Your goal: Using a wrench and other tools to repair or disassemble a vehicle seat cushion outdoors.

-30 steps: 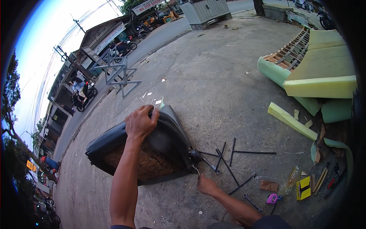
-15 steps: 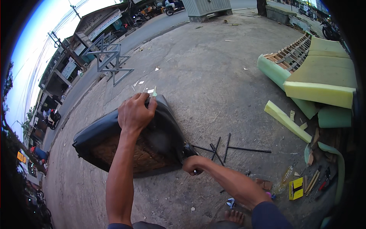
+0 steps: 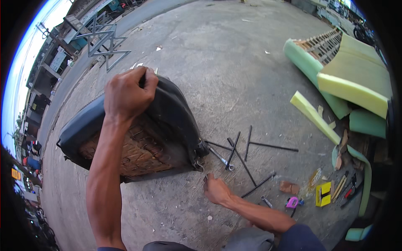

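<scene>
"Rough grey concrete [image 3: 234, 83] fills most of the view, and a road [image 3: 138, 19] cuts across the upper left. What stands near that road?"

"An angular grey metal frame [image 3: 121, 52]. Over at the upper right is a slatted frame [image 3: 324, 47], with green padding [image 3: 307, 67] along its side and a pale yellow foam slab [image 3: 356, 94] against it."

"Where is the black seat cushion [image 3: 178, 106]?"

"Left of centre, tipped up, with its brown underside [image 3: 144, 146] and wire springs turned toward the lower edge of the frame."

"How is it held?"

"By the left hand [image 3: 130, 94], on the top edge, fingers curled over and pinching the black cover."

"And the right hand [image 3: 217, 190]?"

"Below the middle of the frame, just beside the cushion's lower right corner. Its fingers are pressed together round a slim metal tool [image 3: 202, 168]; they hide most of it, so I can't tell the exact kind."

"What lies right of that corner?"

"One ring-ended wrench [image 3: 220, 157], then several thin black rods [image 3: 274, 146], some crossing. Toward the lower right come a second wrench [image 3: 266, 202], a pink tape measure [image 3: 292, 202] and a yellow box [image 3: 323, 194]. Above those, a yellow foam strip [image 3: 316, 119] slants across the ground."
</scene>
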Tool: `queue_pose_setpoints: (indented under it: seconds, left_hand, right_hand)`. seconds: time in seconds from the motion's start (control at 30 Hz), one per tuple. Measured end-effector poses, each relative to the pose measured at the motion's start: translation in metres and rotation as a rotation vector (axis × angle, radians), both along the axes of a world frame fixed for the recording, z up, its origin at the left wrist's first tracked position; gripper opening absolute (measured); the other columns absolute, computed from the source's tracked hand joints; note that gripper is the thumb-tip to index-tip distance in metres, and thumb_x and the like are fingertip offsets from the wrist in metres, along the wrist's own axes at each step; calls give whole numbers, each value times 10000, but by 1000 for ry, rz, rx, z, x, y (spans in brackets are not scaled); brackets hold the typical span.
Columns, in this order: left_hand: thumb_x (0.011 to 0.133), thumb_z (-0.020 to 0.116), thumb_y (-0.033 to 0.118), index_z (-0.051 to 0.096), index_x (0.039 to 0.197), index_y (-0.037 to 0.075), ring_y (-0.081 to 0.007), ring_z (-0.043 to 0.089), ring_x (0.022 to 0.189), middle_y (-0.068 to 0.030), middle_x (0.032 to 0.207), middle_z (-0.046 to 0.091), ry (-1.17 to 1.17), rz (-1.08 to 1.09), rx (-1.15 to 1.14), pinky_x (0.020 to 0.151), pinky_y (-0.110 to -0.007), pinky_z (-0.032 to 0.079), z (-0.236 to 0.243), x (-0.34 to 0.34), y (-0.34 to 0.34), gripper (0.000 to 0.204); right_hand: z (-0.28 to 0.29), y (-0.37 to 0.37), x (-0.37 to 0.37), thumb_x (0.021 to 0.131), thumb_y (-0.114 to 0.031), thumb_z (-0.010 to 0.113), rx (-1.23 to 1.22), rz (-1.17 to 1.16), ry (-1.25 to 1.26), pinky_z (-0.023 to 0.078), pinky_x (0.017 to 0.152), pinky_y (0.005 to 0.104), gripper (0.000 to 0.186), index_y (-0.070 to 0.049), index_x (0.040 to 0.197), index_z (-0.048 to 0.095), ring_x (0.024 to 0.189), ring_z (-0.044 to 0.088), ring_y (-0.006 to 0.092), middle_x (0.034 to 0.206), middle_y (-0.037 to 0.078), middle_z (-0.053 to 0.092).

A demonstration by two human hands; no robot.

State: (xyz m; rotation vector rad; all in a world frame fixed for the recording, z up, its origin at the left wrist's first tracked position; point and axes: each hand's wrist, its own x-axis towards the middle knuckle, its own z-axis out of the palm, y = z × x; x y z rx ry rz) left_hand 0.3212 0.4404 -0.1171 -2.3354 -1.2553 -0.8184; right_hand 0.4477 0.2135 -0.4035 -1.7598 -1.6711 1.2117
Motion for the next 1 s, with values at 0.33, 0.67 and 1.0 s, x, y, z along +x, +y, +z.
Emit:
queue_pose_setpoints:
  seconds: [0.33, 0.67, 1.0]
  left_hand:
    - [923, 594, 384, 734, 1030, 80, -361, 697, 936, -152, 1000, 732, 82, 138, -186, 841, -461, 534, 2, 14, -41, 351]
    - [915, 601, 449, 718, 1061, 59, -336, 672, 1000, -152, 996, 715, 148, 238, -107, 889, -449, 516, -2, 21, -55, 432]
    - [902, 610, 448, 722, 1067, 72, -332, 676, 1010, -146, 998, 716, 128, 272, -122, 892, -445, 518, -1, 20, -55, 426]
  right_hand:
    - [-142, -3, -3, 927, -132, 543, 555, 3, -306, 496, 508, 585, 305, 16, 1185, 475, 532, 656, 429, 637, 207, 664]
    - [-111, -1, -3, 956, -137, 503, 151, -41, -64, 515, 695, 609, 245, -58, 1185, 470, 745, 672, 505, 763, 258, 682]
    - [-73, -16, 3, 995, -193, 481, 94, -187, 43, 548, 624, 529, 247, -61, 1198, 528, 667, 691, 435, 798, 237, 686]
